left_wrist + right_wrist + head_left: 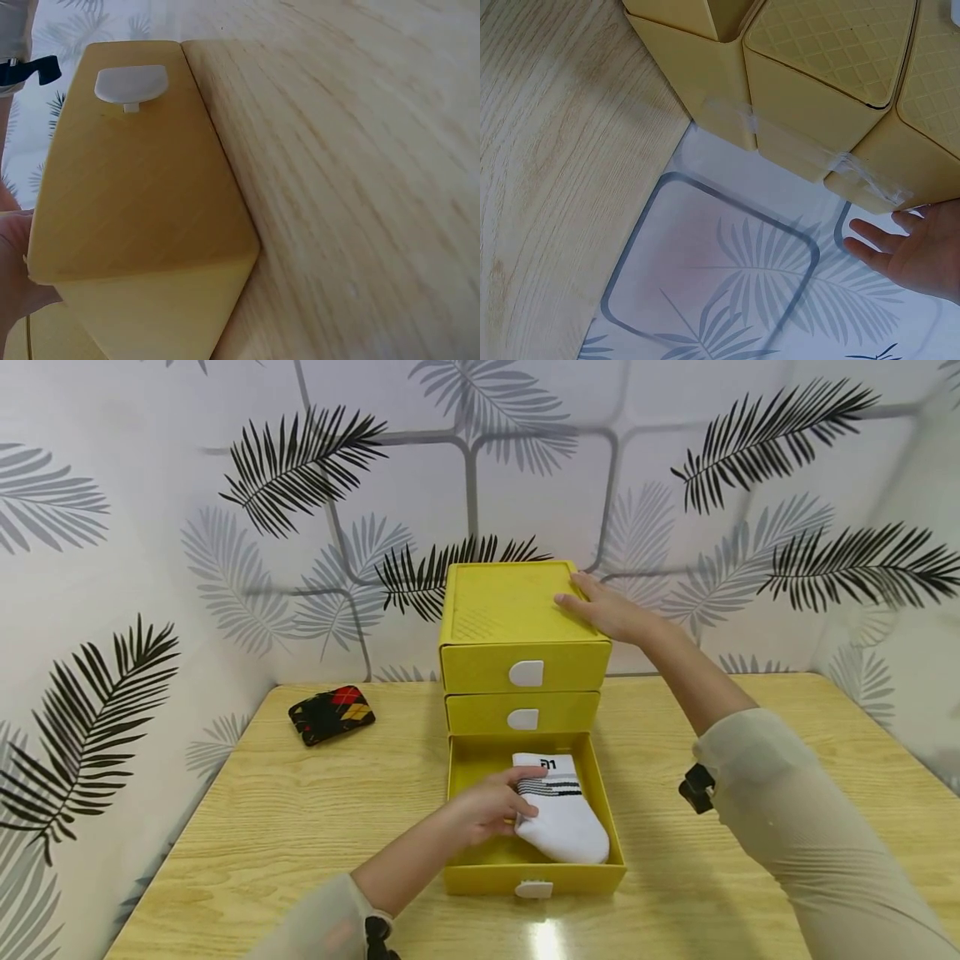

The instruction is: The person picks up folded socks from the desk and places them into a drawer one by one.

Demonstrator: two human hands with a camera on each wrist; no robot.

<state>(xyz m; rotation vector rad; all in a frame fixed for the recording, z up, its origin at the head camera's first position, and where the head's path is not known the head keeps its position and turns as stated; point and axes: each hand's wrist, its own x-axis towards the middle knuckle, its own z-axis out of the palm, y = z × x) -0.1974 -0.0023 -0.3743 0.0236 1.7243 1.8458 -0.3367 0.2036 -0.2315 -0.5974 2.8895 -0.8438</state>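
Note:
A yellow drawer cabinet point(517, 606) stands at the back of the table, its bottom drawer point(534, 881) pulled out. Inside that drawer lies a folded white sock point(562, 827) with grey and black bands. My left hand point(487, 806) reaches in over the drawer's left side, index finger and thumb extended onto the sock's left edge. In the left wrist view, only part of this hand point(13, 259) shows beside the drawer front point(142, 180). My right hand point(606, 610) rests on the cabinet's top right edge, fingers extended; the right wrist view shows its fingers point(877, 238) by the cabinet's side.
A folded dark cloth item point(332, 714) with red and yellow diamonds lies on the table point(315, 827), left of the cabinet. Two upper drawers point(525, 672) with white tabs are closed. Clear tape point(810, 146) crosses the cabinet's side. A leaf-patterned wall covering point(405, 493) stands close behind.

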